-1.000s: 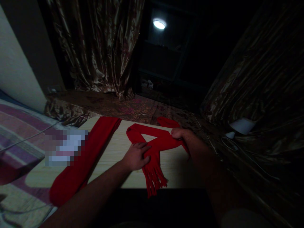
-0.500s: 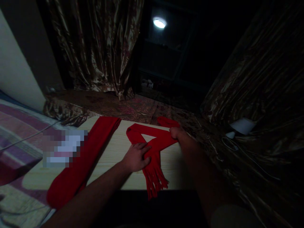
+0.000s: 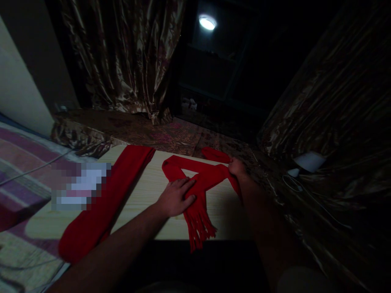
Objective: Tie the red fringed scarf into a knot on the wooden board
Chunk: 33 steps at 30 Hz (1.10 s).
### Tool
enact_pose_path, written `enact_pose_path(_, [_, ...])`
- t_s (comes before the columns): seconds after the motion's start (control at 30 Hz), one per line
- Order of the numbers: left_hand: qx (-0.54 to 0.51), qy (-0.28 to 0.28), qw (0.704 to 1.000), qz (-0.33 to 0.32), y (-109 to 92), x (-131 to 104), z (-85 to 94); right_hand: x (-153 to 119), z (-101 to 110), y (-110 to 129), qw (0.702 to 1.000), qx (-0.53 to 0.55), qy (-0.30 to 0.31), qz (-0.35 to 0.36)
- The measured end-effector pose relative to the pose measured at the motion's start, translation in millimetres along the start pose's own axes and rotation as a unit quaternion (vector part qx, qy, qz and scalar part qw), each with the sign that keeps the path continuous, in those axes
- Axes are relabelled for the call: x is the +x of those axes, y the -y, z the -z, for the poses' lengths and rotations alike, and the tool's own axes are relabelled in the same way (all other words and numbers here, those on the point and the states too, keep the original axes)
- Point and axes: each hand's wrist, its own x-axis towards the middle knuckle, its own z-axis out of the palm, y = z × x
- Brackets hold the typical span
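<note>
Though dim — fringed red scarf [image 3: 210, 179]

A home, going by the striped blanket [image 3: 18, 147] at nine o'clock, the shiny patterned curtain [image 3: 128, 53] at eleven and the white-shaded lamp [image 3: 310, 161] at three

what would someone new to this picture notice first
Probably the fringed red scarf, bent back across itself in the middle of the pale wooden table, with the left hand flat on it and the right hand at its far right bend. Next might be the long red cloth lying along the table's left part, then the bright oval light against the dark at top centre.
</note>
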Motion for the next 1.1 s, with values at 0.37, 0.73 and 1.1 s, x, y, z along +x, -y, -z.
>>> enact_pose_path(0.37, [-0.006,-0.013,0.999,-0.046,0,3,-0.6,-96,-69,-45,0.999,-0.006,0.008,-0.044])
enact_pose_path(0.73, [0.052,0.041,0.997,-0.043,0,2,-3.8,-109,-71,-40,0.997,0.024,-0.051,-0.059])
enact_pose_path(1.1, [0.079,0.067,0.994,-0.034,-5,3,-4.4,-124,-50,-16,0.984,0.063,-0.165,0.032])
